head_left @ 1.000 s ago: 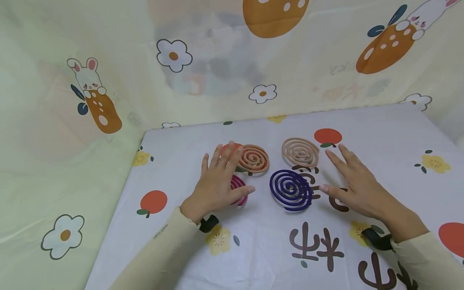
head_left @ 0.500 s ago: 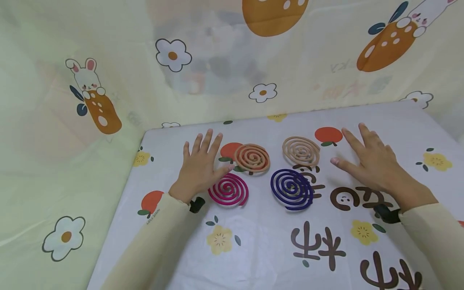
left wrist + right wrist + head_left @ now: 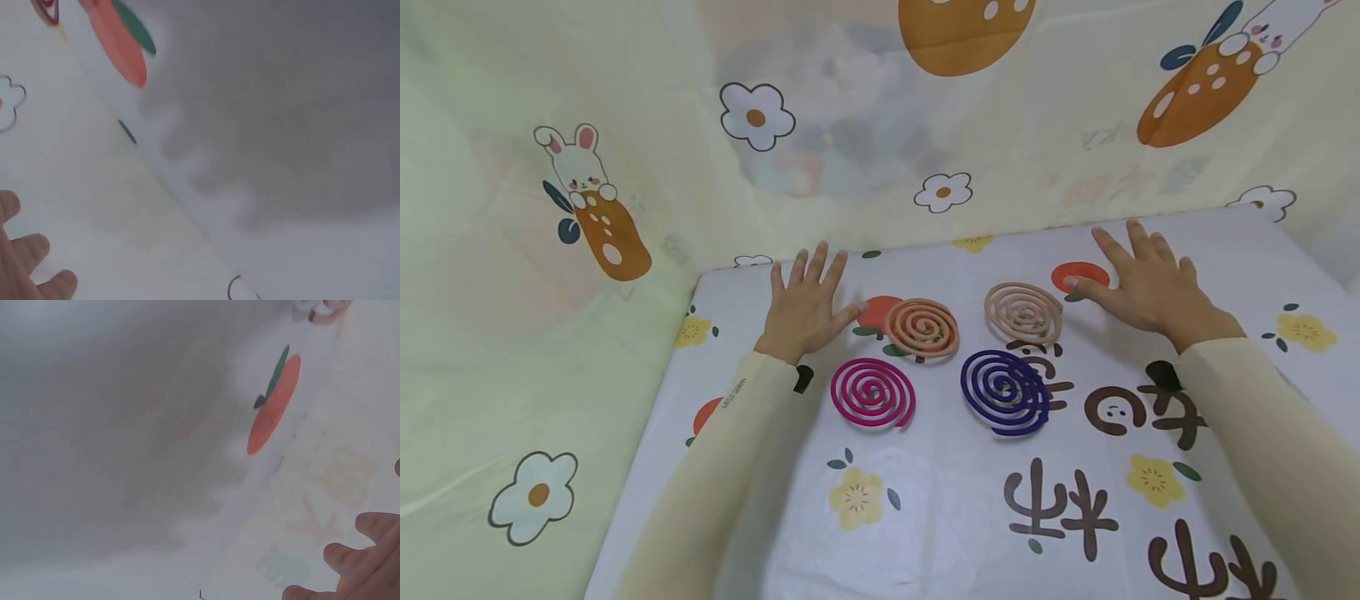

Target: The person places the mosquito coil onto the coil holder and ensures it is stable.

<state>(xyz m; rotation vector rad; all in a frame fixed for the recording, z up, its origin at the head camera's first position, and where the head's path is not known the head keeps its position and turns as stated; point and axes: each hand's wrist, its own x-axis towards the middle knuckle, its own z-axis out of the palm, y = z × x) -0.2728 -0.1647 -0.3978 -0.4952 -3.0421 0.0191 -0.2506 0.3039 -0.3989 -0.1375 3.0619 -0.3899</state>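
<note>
Four would be several flat spiral coils lying on the table: a pink coil [image 3: 872, 392] at front left, a dark blue coil [image 3: 1004, 392] at front right, an orange-tan coil [image 3: 922, 327] behind the pink one, and a beige coil [image 3: 1023, 312] at back right. My left hand [image 3: 805, 308], palm down with fingers spread, hovers to the left of the orange-tan coil and holds nothing. Beyond the beige coil, on its right, my right hand [image 3: 1150, 283] is also spread and holds nothing. Fingers [image 3: 31, 250] of the left hand and fingers [image 3: 356, 556] of the right show in the wrist views.
A white cloth [image 3: 925, 517] printed with fruit, flowers and brown characters covers the table. Pale curtains [image 3: 850, 167] with rabbits and flowers hang behind and on the left. Black wrist straps [image 3: 1163, 375] show at the cuffs.
Both hands have moved away from the person toward the back of the table. The left also shifted left, uncovering the pink coil. The coils stay where they were.
</note>
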